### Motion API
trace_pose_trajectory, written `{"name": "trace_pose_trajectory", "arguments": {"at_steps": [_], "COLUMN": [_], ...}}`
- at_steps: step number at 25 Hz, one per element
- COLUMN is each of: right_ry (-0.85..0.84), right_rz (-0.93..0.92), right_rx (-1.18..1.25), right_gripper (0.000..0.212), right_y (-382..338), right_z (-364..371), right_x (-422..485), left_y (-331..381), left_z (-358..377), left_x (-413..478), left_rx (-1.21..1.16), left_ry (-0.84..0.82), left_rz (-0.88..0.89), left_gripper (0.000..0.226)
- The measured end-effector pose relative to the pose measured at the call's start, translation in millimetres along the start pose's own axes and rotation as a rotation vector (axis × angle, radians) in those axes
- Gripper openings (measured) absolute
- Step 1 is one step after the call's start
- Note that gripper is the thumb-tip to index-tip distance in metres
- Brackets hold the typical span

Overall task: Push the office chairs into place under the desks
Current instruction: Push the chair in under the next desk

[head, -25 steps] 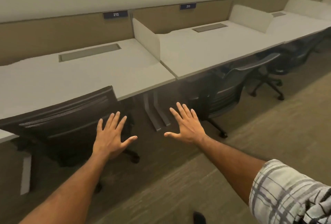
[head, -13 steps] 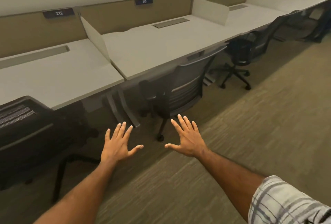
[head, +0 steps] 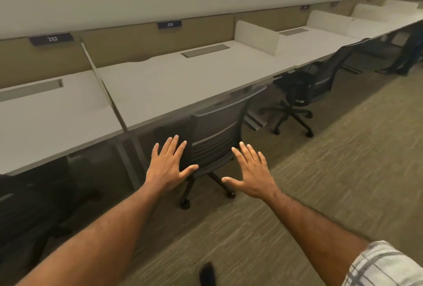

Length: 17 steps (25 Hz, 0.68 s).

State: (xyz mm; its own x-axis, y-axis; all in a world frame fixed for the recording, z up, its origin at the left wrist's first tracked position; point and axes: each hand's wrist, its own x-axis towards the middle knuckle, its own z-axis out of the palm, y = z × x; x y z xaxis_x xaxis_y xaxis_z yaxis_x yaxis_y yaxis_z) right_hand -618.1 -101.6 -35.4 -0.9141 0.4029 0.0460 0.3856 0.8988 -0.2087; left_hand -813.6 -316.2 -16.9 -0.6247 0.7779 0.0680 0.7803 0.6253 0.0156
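A grey office chair (head: 216,134) stands at the front edge of the desk marked 213 (head: 183,79), its backrest turned toward me and its seat partly under the desktop. My left hand (head: 168,165) is spread open in front of the backrest's left side. My right hand (head: 250,171) is spread open just right of the backrest, over the carpet. Whether either palm touches the chair I cannot tell. A black office chair (head: 306,88) stands at the following desk to the right, angled out. A dark chair (head: 27,205) sits under desk 212 at the lower left.
White dividers (head: 256,36) separate the desks along a tan panel wall. Desk legs (head: 132,157) stand left of the grey chair. Patterned carpet (head: 320,182) stretches to the right. A person's legs (head: 405,59) stand at the far right. My shoe tip (head: 207,274) shows below.
My view has shifted right along the desk row, from desk 212 to desk 213. Both open hands have come up to the grey chair's backrest.
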Motion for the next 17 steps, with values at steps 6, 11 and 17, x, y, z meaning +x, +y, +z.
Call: {"name": "trace_pose_trajectory", "arguments": {"at_steps": [6,11,17], "right_ry": [0.055,0.035,0.020], "right_rz": [0.027,-0.005,-0.106], "right_rx": [-0.047,-0.116,-0.126], "right_gripper": [0.096,0.093,0.094], "right_y": [65,105,145], "right_z": [-38,-70,-85], "right_x": [124,225,332], "left_y": [16,25,41], "left_z": [-13,-7,22], "left_x": [176,272,305], "left_rx": [-0.083,-0.090,-0.206], "left_ry": [0.131,0.094,-0.240], "left_rz": [0.001,-0.007,-0.114], "left_gripper": [0.098,0.099,0.094]}}
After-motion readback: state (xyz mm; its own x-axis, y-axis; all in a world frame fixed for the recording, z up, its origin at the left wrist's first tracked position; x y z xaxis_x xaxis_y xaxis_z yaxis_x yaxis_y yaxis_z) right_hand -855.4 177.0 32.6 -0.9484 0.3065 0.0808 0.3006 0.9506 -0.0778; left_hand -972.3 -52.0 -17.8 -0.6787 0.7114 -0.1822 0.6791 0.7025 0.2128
